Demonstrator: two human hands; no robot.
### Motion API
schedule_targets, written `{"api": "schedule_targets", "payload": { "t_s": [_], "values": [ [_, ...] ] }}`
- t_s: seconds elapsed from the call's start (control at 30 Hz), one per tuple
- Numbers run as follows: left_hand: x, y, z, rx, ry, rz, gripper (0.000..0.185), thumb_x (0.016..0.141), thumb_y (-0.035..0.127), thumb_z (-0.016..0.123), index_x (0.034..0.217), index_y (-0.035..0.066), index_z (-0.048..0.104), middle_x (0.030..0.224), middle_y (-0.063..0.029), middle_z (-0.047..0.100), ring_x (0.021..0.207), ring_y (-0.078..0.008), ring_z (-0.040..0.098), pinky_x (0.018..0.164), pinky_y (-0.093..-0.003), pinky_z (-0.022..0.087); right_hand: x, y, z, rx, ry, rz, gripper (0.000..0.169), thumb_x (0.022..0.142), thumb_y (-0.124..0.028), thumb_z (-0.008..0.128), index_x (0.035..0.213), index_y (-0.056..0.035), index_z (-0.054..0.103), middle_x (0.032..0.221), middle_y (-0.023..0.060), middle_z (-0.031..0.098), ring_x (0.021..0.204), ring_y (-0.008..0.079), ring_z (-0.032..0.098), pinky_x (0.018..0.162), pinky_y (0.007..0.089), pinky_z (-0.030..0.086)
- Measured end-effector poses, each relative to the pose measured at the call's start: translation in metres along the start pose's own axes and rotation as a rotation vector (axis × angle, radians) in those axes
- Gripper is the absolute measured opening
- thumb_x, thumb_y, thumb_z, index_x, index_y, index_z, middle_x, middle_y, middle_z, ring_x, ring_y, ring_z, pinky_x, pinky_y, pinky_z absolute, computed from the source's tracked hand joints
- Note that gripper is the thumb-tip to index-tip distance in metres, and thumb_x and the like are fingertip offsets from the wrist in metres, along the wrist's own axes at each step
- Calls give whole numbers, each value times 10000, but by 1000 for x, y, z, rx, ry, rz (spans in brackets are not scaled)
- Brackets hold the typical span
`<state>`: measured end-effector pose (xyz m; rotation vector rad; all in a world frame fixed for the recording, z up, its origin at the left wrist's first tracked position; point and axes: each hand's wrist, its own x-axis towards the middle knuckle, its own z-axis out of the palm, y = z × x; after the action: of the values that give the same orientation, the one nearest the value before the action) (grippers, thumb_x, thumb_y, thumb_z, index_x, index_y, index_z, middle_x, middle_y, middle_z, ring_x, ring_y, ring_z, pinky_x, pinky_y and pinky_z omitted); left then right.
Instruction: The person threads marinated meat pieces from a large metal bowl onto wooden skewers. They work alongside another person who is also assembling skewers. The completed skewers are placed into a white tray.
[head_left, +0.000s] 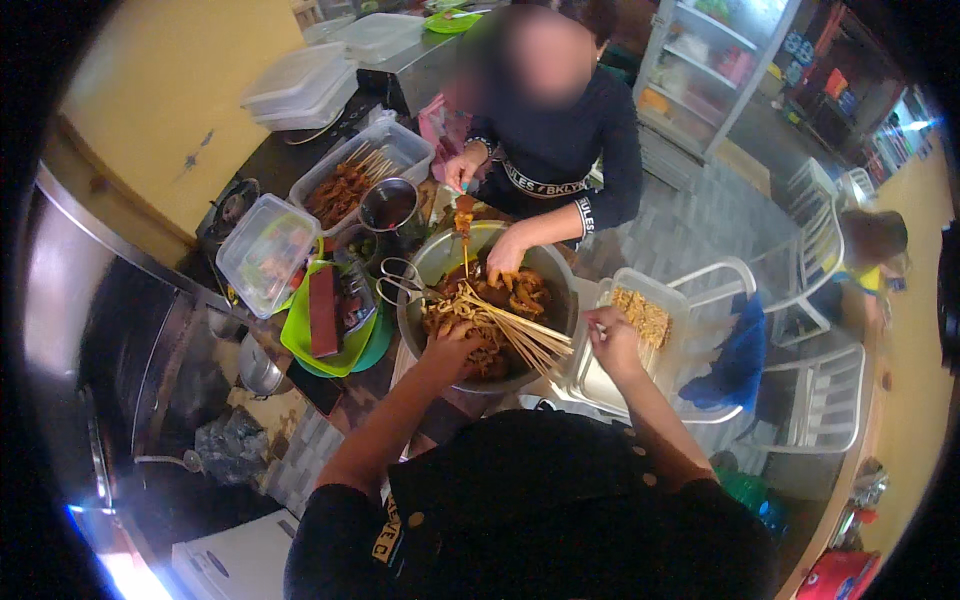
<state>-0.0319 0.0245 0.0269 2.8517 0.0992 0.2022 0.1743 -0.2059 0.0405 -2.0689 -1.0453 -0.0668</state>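
Note:
My left hand (454, 349) rests in marinated meat pieces at the near left side of a large metal pot (410, 330); whether its fingers grip a piece cannot be told. My right hand (611, 335) is raised beside the pot's right rim, fingers curled together, and what it holds is too small to tell. Bamboo skewers (529, 334) lie fanned across the meat and over the rim. Scissors (409, 282) lean at the pot's left edge. To the right, a plastic container (585, 382) holds skewered pale pieces (642, 319).
Across the pot a person (559, 150) holds a loaded skewer (464, 225), other hand in the meat. At left stand a plastic tub (416, 150) of skewered meat, a metal cup (388, 204) of dark liquid and a green tray (304, 322). White chairs (817, 405) are at right.

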Motion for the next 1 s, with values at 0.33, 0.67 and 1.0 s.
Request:
{"api": "schedule_targets", "payload": {
  "t_s": [0.33,0.67,1.0],
  "values": [
    [5,-6,-10,-189,-211,-155,205,650,174,626,851,138,611,930,-75,566,891,-283,564,759,-419,456,16,-27,44,-504,-415,-181,142,725,-219,599,821,-129,653,851,63,608,895,251,538,774,412,427],
    [-4,-20,-41,-180,-40,-146,220,769,262,571,933,124,618,934,-118,596,867,-334,557,749,-421,445,29,-28,45,-465,-419,-88,74,695,-152,561,694,-99,612,781,103,596,830,281,563,716,442,449],
    [60,1,9,217,-208,-288,259,780,176,484,1013,153,595,1047,-81,565,1054,-260,492,862,-459,358,18,-31,2,-201,-223,-14,72,709,-33,548,775,-6,558,738,196,578,690,364,577,632,424,477]
  ]
}}
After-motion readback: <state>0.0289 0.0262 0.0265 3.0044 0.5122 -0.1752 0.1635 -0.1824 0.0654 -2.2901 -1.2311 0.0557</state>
